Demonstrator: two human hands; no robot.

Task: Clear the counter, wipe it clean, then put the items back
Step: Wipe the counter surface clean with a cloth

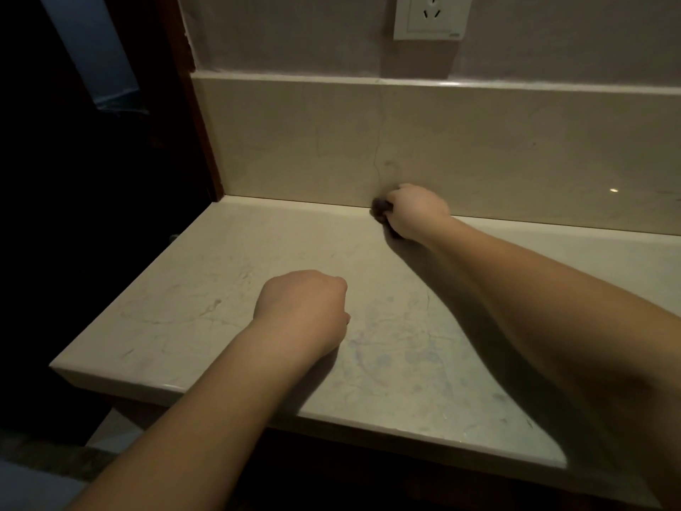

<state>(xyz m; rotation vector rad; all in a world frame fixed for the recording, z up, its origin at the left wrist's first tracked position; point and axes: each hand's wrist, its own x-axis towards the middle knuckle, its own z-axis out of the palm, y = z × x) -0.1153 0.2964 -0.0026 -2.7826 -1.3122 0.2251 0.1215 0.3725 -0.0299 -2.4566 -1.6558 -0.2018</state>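
- Your right hand (416, 212) reached to the back of the tabletop (206, 289), right where it met the pale backsplash (479, 149).
- Its fingers were curled round a small dark wad, a cloth (381, 208) as far as could be told; only a dark edge showed past the knuckles, on the hand's left side.
- The cloth sat pressed into the corner line between tabletop and backsplash, touching both or very nearly so; the blur there kept me from saying more.
- Your left hand (306, 311) rested on the tabletop nearer to you, well apart from the right one, closed into a loose fist with the fingers tucked under and nothing visible inside it.
- The marble surface carried faint bluish-grey veining and smears, thickest just right of your left hand.
- A white wall socket (431, 16) sat on the wall above the backsplash.
- A dark wooden frame (195, 116) ran down the tabletop's left edge, with a dim room beyond.
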